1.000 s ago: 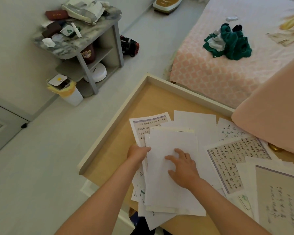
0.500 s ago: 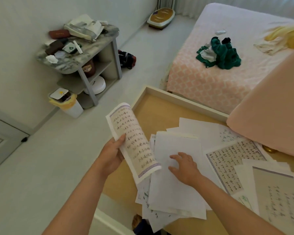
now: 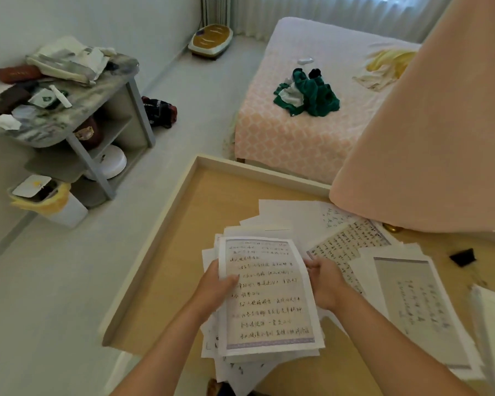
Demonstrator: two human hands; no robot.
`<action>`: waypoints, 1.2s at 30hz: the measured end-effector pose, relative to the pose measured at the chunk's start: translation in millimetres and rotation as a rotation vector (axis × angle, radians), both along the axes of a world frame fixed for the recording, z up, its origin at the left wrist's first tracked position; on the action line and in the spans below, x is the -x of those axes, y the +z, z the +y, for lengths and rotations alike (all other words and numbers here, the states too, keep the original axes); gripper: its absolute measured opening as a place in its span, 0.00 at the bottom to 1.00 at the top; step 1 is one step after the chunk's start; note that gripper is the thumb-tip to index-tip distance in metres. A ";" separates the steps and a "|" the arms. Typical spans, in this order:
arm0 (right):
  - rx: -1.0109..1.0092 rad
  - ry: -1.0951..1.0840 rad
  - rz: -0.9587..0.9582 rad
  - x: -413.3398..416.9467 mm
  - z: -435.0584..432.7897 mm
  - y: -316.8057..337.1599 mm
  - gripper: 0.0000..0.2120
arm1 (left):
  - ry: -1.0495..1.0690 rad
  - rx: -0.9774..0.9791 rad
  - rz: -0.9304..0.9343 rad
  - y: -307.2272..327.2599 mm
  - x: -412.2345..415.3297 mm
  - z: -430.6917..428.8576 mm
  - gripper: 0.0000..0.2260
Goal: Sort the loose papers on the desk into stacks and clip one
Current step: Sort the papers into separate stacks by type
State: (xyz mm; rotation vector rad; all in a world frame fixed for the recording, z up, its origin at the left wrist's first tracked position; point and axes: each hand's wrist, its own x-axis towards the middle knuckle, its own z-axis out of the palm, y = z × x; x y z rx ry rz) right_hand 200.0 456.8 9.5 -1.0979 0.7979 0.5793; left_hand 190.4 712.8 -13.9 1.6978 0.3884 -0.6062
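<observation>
We hold a cream sheet with a lilac border and lines of handwriting [image 3: 266,292] by its two long edges: our left hand [image 3: 216,287] pinches the left margin with the thumb on top, and our right hand [image 3: 325,277] closes on the right margin. Gripped this way it stays flat and square over the uneven pile of white papers [image 3: 240,364] directly beneath, probably so we can lay it on top as the first stack. Right of the grip, loose written sheets [image 3: 412,304] lie fanned on the pale wooden desk [image 3: 212,201], unsorted. Beyond those, far right, sits a small black binder clip [image 3: 463,257], untouched and apart from every sheet.
</observation>
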 end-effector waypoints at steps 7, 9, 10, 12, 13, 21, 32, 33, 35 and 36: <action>0.685 0.189 -0.062 9.8 5.1 -43.8 0.32 | 0.029 -0.520 -0.039 -32.9 2.1 -21.8 0.27; 0.884 0.320 -0.063 7.2 17.4 -49.2 0.34 | 0.042 -0.584 -0.038 -39.3 -1.3 -23.0 0.33; 0.934 0.355 -0.028 4.8 24.0 -50.6 0.36 | 0.044 -0.579 -0.028 -41.5 -3.3 -23.0 0.35; 0.906 0.320 0.063 1.4 35.8 -52.5 0.39 | 0.027 -0.565 0.000 -44.5 -6.3 -21.2 0.37; 0.873 0.285 0.094 0.3 39.7 -53.9 0.39 | 0.022 -0.561 0.010 -46.9 -6.8 -19.8 0.37; 0.811 0.419 0.075 8.0 43.5 -58.5 0.19 | -0.027 -0.565 0.029 -54.6 -0.7 -13.3 0.33; 0.439 0.103 -0.264 29.0 -44.0 -15.0 0.12 | -0.035 -0.025 -0.085 4.0 -25.0 -54.9 0.22; 0.421 0.115 -0.264 31.4 -58.6 -13.0 0.13 | -0.093 0.030 -0.030 10.9 -26.5 -70.7 0.14; 0.430 0.209 -0.254 38.5 -87.7 -12.1 0.17 | -0.179 0.010 0.001 17.5 -26.3 -107.5 0.06; 0.450 0.241 -0.245 42.9 -101.8 -12.3 0.19 | -0.218 -0.017 0.004 16.9 -25.2 -126.6 0.04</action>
